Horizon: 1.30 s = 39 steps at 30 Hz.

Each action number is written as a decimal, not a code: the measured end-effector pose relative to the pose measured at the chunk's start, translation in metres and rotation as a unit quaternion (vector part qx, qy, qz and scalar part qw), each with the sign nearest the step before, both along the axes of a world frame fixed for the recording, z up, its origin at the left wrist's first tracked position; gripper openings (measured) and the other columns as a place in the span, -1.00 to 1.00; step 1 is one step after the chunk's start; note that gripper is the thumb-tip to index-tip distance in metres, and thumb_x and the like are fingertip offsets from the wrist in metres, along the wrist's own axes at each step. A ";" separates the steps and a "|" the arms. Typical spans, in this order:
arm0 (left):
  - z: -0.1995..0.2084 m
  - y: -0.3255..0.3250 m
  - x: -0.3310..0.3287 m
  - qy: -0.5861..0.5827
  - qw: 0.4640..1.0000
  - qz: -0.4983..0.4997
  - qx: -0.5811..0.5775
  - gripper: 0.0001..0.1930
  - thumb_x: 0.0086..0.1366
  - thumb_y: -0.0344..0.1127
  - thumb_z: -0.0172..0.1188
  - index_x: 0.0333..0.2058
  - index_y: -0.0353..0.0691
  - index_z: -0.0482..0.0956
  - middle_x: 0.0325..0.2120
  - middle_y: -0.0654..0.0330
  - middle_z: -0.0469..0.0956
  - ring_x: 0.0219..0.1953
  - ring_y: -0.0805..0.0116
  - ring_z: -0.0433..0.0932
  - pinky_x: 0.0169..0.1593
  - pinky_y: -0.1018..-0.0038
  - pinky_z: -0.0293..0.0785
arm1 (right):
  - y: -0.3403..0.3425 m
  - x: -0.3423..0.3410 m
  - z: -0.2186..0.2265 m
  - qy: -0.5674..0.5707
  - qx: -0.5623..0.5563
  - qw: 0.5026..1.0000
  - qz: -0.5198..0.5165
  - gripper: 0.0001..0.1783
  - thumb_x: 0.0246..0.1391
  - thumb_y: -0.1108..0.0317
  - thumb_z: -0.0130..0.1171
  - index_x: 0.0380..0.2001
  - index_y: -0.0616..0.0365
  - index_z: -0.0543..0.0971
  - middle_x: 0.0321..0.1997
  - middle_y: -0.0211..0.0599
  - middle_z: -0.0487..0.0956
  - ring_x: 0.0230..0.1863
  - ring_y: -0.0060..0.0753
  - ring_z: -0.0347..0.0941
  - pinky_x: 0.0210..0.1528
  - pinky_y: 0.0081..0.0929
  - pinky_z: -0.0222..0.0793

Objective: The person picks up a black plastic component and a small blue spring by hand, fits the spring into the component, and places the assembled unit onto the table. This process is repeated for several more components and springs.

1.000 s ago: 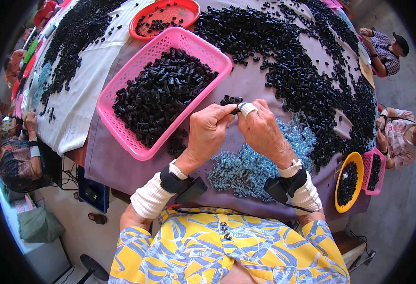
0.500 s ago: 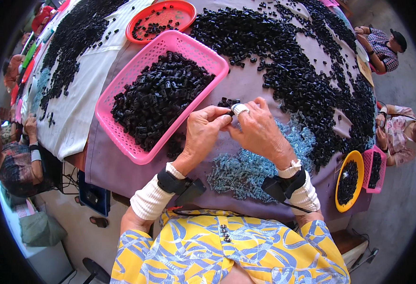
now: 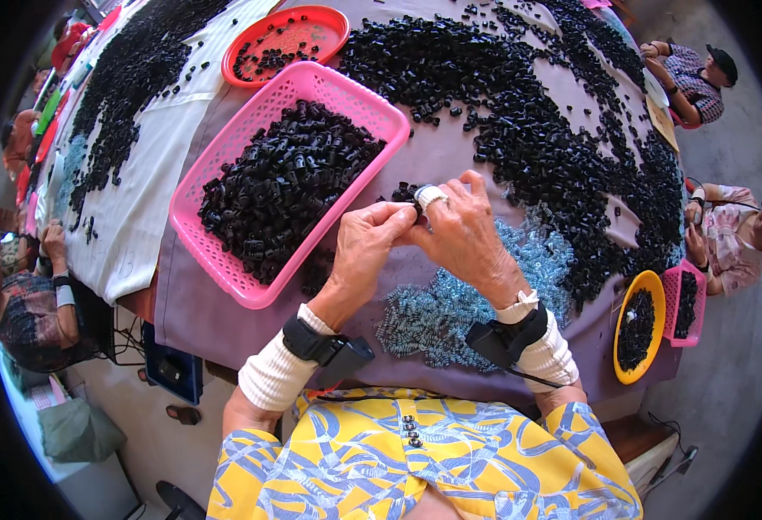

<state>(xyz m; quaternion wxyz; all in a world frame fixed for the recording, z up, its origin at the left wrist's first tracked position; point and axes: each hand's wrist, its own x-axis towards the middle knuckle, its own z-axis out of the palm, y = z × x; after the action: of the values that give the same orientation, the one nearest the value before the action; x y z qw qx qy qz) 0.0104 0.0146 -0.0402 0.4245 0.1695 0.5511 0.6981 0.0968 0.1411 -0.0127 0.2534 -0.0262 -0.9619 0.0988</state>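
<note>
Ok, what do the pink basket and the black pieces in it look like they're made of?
Pink basket: looks like moulded plastic, with a perforated lattice wall and an even bright colour. Black pieces: probably hard plastic, small tube-like shapes with dull glints; too small to be sure. Both hands meet over one beside the basket.

Red round basket (image 3: pixel 287 43) far, yellow bowl (image 3: pixel 639 334) right, seated co-workers (image 3: pixel 728 234)
</note>
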 end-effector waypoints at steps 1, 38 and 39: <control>0.001 0.001 0.000 0.000 1.000 0.001 -0.001 -0.79 0.29 -0.32 0.09 -0.25 -0.37 0.58 -0.38 0.22 0.57 -0.36 0.52 0.54 -0.21 0.57 0.51 | 0.000 -0.001 0.000 0.017 0.006 1.000 -0.008 -0.74 -0.21 0.23 0.27 -0.56 0.18 0.49 -0.59 -0.26 0.48 -0.44 -0.22 0.42 -0.09 -0.23 0.18; 0.005 -0.001 -0.002 -0.154 0.980 -0.101 0.079 -0.77 0.33 -0.28 0.01 -0.26 -0.36 0.51 -0.33 0.18 0.55 -0.28 0.45 0.56 -0.10 0.43 0.54 | 0.009 0.007 0.006 0.079 -0.042 0.994 0.070 -0.79 -0.36 0.38 0.27 -0.67 0.16 0.41 -0.66 -0.28 0.39 -0.55 -0.25 0.33 -0.19 -0.30 0.23; 0.007 0.000 -0.001 -0.163 0.979 -0.096 0.078 -0.77 0.34 -0.28 0.01 -0.26 -0.36 0.51 -0.33 0.18 0.55 -0.28 0.46 0.56 -0.10 0.43 0.54 | 0.009 0.007 0.005 0.083 -0.050 0.993 0.066 -0.79 -0.35 0.38 0.27 -0.67 0.16 0.41 -0.65 -0.29 0.40 -0.55 -0.25 0.34 -0.18 -0.30 0.22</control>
<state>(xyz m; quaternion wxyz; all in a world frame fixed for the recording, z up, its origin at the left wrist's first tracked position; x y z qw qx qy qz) 0.0094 0.0147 -0.0335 0.5592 0.1385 0.3998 0.7130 0.1036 0.1500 -0.0078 0.3237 0.0326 -0.9312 0.1647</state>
